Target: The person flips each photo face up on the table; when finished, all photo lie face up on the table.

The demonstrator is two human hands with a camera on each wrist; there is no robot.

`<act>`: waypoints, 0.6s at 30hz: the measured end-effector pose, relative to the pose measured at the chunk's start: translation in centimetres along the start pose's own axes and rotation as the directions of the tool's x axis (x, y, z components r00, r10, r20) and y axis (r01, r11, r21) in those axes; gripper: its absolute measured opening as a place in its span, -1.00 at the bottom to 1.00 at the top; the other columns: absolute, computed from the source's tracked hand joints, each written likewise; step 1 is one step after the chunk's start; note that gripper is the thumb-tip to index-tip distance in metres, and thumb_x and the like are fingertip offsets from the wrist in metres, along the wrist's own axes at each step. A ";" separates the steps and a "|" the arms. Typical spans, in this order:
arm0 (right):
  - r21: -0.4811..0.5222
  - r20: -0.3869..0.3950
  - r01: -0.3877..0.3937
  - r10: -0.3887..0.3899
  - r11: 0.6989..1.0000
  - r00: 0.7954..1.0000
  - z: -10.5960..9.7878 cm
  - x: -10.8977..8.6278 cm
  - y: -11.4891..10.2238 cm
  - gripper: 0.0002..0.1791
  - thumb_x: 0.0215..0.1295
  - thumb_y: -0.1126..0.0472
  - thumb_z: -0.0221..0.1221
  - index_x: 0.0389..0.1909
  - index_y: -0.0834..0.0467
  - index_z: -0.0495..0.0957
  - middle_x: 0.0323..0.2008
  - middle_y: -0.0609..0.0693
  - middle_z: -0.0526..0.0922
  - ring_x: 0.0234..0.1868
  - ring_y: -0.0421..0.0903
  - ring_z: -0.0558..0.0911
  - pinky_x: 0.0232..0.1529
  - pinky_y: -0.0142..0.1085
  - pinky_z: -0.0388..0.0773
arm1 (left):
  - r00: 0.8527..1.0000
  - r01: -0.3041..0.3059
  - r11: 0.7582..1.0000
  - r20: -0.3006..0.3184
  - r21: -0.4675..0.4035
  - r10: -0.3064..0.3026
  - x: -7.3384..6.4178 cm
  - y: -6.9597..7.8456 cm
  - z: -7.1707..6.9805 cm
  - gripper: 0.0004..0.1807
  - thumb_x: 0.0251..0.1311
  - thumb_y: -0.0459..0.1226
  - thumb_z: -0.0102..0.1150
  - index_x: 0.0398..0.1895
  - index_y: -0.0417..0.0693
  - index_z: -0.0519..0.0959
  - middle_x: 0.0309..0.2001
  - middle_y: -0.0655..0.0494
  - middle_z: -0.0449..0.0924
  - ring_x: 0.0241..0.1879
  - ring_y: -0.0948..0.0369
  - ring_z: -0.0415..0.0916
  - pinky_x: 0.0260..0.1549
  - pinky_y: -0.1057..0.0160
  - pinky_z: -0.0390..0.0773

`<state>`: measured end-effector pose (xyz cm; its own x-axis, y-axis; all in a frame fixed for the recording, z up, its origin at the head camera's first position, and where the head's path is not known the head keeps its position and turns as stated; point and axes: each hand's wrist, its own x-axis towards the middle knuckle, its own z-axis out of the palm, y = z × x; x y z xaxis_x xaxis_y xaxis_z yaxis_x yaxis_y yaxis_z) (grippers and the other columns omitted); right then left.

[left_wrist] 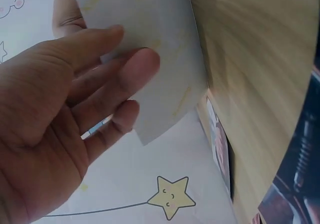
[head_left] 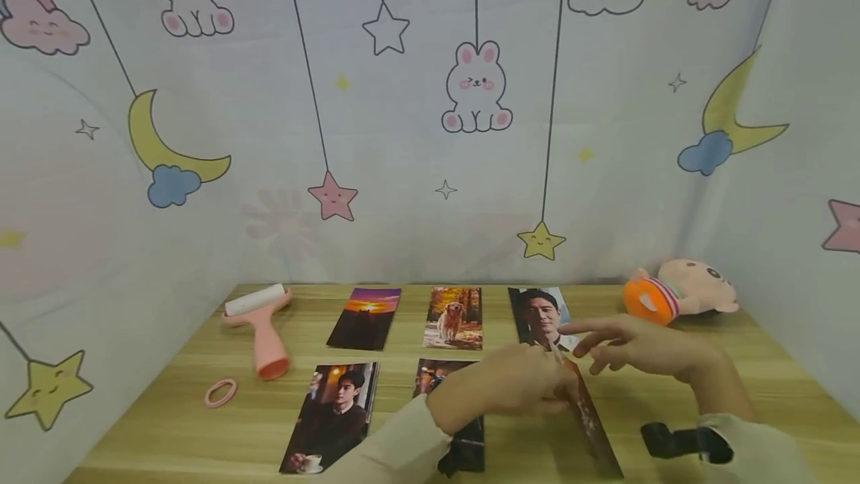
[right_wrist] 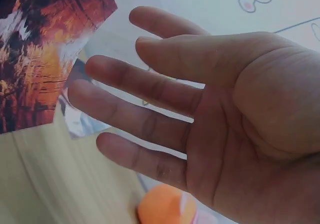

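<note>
My left hand (head_left: pixel 513 379) pinches a photo print (head_left: pixel 594 432) near its upper edge. The print stands tilted up off the table, seen nearly edge-on from the head. Its pale back (left_wrist: pixel 165 69) with yellowish marks fills part of the left wrist view, and its red-orange picture side (right_wrist: pixel 30 59) appears in the right wrist view. Just right of the print, my right hand (head_left: pixel 648 349) is held in the air, fingers extended and spread, holding nothing. Behind both hands lies a portrait photo (head_left: pixel 537 312), partly covered. Another photo (head_left: pixel 473 439) lies half hidden under my left forearm.
Flat on the wooden table (head_left: pixel 524 454) lie a sunset photo (head_left: pixel 366 320), a dog photo (head_left: pixel 453 318) and a portrait with a cup (head_left: pixel 332 417). At left are a pink-handled roller (head_left: pixel 262 327) and pink ring (head_left: pixel 220 393). A plush toy (head_left: pixel 678 293) lies back right.
</note>
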<state>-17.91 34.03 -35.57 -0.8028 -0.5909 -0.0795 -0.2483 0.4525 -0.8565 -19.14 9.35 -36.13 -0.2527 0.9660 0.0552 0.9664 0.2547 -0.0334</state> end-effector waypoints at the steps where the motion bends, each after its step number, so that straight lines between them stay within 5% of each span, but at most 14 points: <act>1: 0.012 0.013 -0.017 0.017 1.000 1.000 0.0 0.1 0.2 -0.45 0.47 0.28 0.05 0.46 0.12 0.32 0.14 0.29 0.57 0.01 0.24 0.62 0.00 0.03 0.55 | 1.000 0.012 1.000 0.024 0.006 -0.012 0.0 0.1 0.0 -0.88 0.33 -0.13 0.27 -0.13 0.17 0.71 -0.37 0.44 0.65 -0.46 0.54 0.47 -0.43 0.57 0.41; 8: 0.081 0.103 -0.105 0.096 0.991 0.990 0.3 0.5 1.2 -0.45 0.40 0.30 0.12 0.41 0.15 0.38 0.23 0.29 0.52 0.15 0.19 0.56 0.14 0.20 0.44 | 0.985 0.049 0.998 0.166 -0.040 -0.041 -0.5 0.2 0.3 -0.82 0.20 -0.08 0.39 -0.14 0.21 0.74 -0.33 0.49 0.66 -0.39 0.57 0.46 -0.35 0.60 0.41; 18: 0.062 0.160 -0.171 0.160 0.983 0.974 0.8 0.6 1.7 -0.47 0.42 0.27 0.14 0.39 0.19 0.40 0.27 0.34 0.47 0.21 0.20 0.52 0.16 0.14 0.47 | 0.928 0.113 0.985 0.368 -0.128 -0.059 -1.1 -0.1 0.1 -0.56 0.18 -0.06 0.42 0.12 0.13 0.61 -0.29 0.39 0.65 -0.34 0.50 0.50 -0.24 0.55 0.43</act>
<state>-18.41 33.94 -37.47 -0.7347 -0.6104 -0.2961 -0.0731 0.5050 -0.8600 -18.99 8.30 -36.33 -0.3086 0.8979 -0.3138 0.9295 0.3548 0.1009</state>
